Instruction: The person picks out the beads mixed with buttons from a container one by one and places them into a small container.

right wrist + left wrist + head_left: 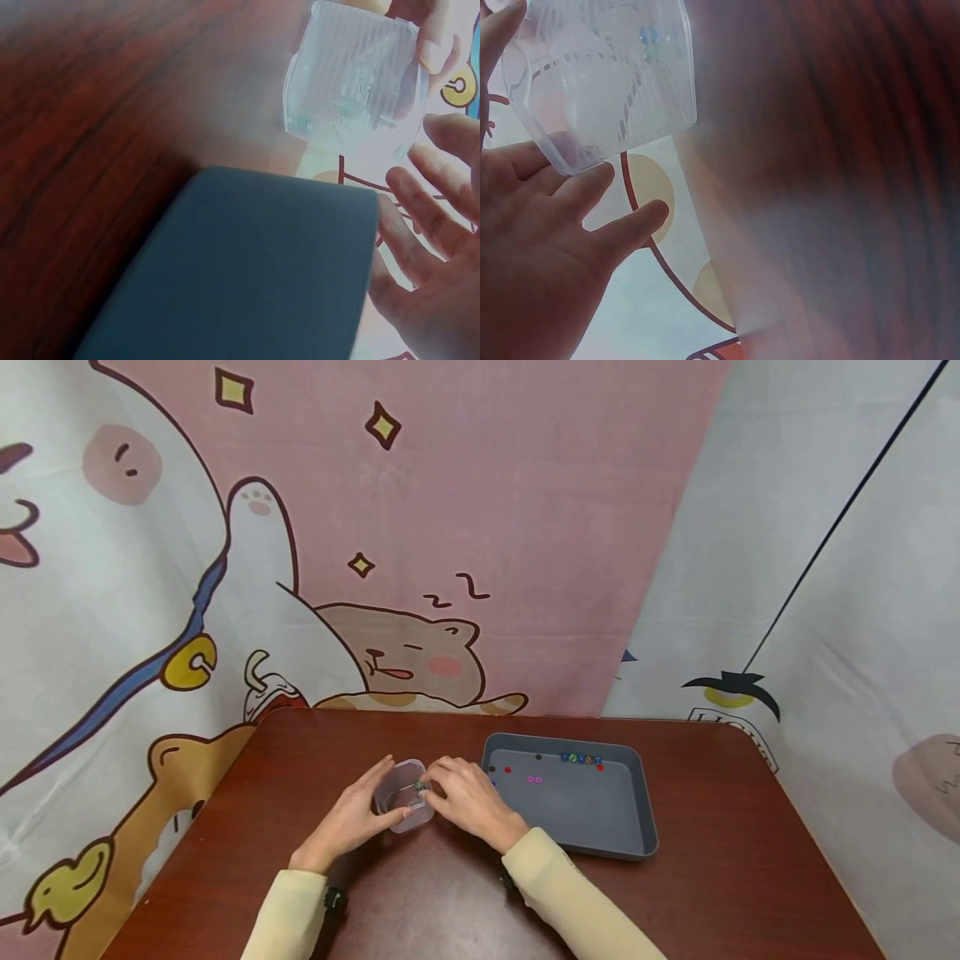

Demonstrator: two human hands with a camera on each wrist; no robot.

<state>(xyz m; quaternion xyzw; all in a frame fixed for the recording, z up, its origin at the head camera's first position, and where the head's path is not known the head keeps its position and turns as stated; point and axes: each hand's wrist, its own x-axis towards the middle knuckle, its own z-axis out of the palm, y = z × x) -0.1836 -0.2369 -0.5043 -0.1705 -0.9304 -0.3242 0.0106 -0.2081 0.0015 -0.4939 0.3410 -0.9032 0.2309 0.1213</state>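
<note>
squarish clear plastic tub (604, 82)

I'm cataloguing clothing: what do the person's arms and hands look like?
The left sleeve and right sleeve are pale cream, reaching the wrists. A small black device shows by the left wrist; something dark under the right wrist is mostly hidden. The left hand and right hand are gloveless.
</note>
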